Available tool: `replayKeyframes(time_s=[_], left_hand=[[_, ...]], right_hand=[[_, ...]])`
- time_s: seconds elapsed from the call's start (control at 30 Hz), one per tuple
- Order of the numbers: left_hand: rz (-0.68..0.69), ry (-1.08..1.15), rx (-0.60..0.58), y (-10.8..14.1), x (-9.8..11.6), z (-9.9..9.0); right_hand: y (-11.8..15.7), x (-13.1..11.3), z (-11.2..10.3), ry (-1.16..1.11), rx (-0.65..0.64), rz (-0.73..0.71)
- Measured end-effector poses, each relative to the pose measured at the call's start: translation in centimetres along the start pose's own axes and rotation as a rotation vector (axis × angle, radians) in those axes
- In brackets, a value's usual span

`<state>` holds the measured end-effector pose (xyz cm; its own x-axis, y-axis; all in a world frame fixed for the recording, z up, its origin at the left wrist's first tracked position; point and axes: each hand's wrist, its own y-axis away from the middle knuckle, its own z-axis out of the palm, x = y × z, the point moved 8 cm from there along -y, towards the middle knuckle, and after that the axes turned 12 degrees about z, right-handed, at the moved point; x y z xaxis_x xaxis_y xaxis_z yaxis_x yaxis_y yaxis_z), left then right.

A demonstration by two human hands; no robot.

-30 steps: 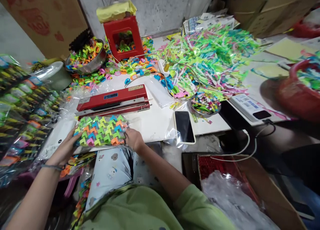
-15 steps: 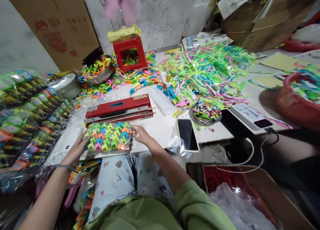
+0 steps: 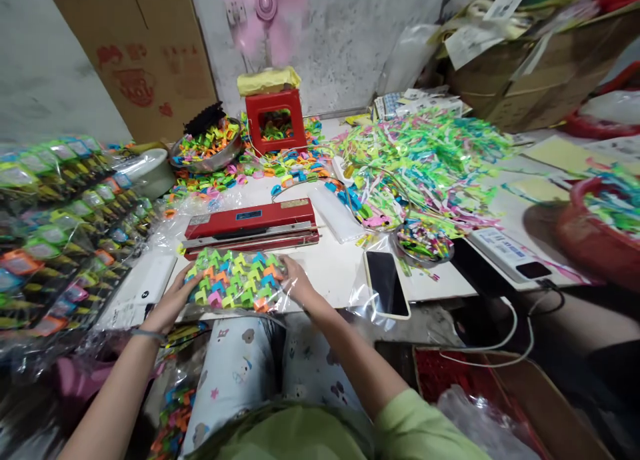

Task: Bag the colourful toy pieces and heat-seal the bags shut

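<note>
A clear plastic bag of colourful plastic pieces (image 3: pixel 235 281) lies flat at the table's front edge, its pieces in rows. My left hand (image 3: pixel 173 305) grips its left end, with the fingers over the plastic. At the right end my right hand (image 3: pixel 296 280) is closed on the bag's corner. Just behind the bag stands a long red sealing machine (image 3: pixel 250 221) with a metal bar along its front. A white box (image 3: pixel 143 280) is left of the bag, partly under clear film.
A phone (image 3: pixel 387 283) lies on clear film to the right, beside a small bowl (image 3: pixel 425 240). Filled packs (image 3: pixel 55 233) are piled at the left. A red stool (image 3: pixel 276 121), a fan and heaps of coloured pieces stand behind. Another person's arm (image 3: pixel 565 313) is at the right.
The whole view has shifted, so things appear further right and lower. Both hands still hold the bag, which stays just in front of the red machine.
</note>
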<state>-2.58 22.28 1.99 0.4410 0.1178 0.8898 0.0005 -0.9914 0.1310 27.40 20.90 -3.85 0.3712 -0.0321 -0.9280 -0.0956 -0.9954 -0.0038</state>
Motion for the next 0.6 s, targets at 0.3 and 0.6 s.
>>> replayKeyframes(time_s=[0.3, 0.6], left_hand=[[0.082, -0.010, -0.051, 0.6, 0.5, 1.0], [0.064, -0.005, 0.014, 0.8, 0.4, 0.5]], right_hand=[[4.5, 0.4, -1.3, -0.023, -0.014, -0.071], [2.8, 1.8, 2.0, 0.155, -0.039, 0.040]])
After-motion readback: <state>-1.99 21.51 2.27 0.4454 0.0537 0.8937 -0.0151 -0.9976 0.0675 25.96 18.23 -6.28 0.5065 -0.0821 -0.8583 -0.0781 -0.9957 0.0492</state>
